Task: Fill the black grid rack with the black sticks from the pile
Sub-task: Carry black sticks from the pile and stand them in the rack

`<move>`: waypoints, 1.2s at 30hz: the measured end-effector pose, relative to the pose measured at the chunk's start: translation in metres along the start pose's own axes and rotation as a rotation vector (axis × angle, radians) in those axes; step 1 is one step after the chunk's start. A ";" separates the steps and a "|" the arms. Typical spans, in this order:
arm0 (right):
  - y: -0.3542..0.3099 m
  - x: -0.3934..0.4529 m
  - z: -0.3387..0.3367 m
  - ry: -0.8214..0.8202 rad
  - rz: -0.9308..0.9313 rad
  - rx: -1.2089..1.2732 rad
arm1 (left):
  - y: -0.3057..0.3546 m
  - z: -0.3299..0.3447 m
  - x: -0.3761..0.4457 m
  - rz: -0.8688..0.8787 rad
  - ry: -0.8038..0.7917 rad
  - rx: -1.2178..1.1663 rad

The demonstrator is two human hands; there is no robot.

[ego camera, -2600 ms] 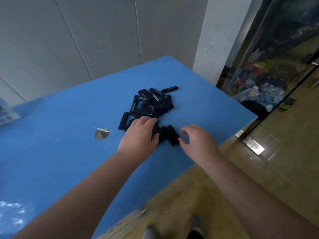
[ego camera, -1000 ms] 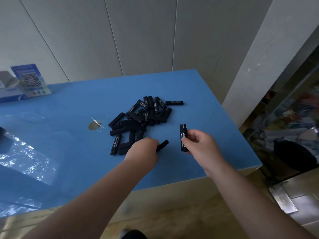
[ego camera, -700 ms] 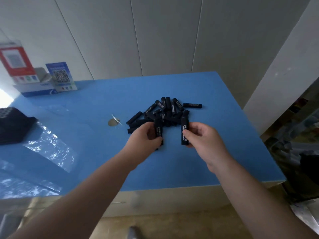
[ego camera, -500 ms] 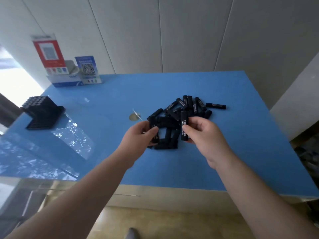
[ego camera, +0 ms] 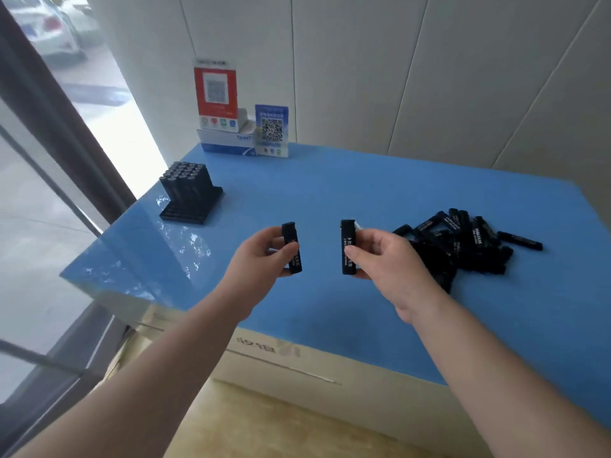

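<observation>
White wall panels back your blue desk (ego camera: 330, 200); your hands, left (ego camera: 264, 256) and right (ego camera: 386, 259), each pinch one upright stick, likely for slotting; rack (ego camera: 188, 193) waits far-left corner; pile (ego camera: 463, 239) near right edge.

On the worktop (ego camera: 330, 193), the grid rack (ego camera: 190, 193) stands at ten o'clock near the left edge, the pile (ego camera: 463, 242) lies at three o'clock, well apart. Two sign cards (ego camera: 271, 130) stand at the back at eleven o'clock, behind the rack.
</observation>
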State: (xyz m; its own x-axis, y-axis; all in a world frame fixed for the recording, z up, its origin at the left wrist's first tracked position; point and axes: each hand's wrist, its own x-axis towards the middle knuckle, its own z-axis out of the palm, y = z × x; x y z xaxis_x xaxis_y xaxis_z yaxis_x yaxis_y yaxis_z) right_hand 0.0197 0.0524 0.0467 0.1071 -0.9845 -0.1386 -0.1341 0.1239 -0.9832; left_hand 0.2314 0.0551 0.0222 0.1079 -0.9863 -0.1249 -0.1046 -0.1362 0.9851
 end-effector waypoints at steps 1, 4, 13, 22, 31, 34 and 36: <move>-0.003 0.003 0.016 -0.006 0.005 -0.005 | 0.000 -0.017 0.000 0.001 0.000 -0.011; -0.010 0.010 0.066 -0.025 0.022 -0.008 | -0.001 -0.066 -0.001 -0.001 -0.004 -0.036; -0.021 0.033 0.199 -0.061 0.030 0.003 | -0.008 -0.194 0.015 0.014 0.003 0.009; -0.024 0.085 0.248 -0.112 0.021 -0.076 | -0.014 -0.239 0.068 0.022 -0.002 0.071; -0.028 0.151 0.273 -0.111 -0.009 -0.100 | -0.009 -0.266 0.121 -0.013 0.001 0.138; -0.029 0.163 0.281 -0.092 -0.005 -0.105 | -0.006 -0.276 0.140 0.010 -0.015 0.160; -0.031 0.172 0.284 -0.067 0.010 -0.091 | -0.006 -0.283 0.156 0.025 -0.050 0.175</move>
State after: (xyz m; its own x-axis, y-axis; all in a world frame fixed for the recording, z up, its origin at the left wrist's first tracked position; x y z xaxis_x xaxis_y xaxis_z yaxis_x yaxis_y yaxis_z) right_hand 0.3225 -0.0860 0.0195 0.1707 -0.9724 -0.1592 -0.2236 0.1191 -0.9674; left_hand 0.5284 -0.0711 0.0303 0.0543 -0.9923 -0.1111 -0.2779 -0.1219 0.9528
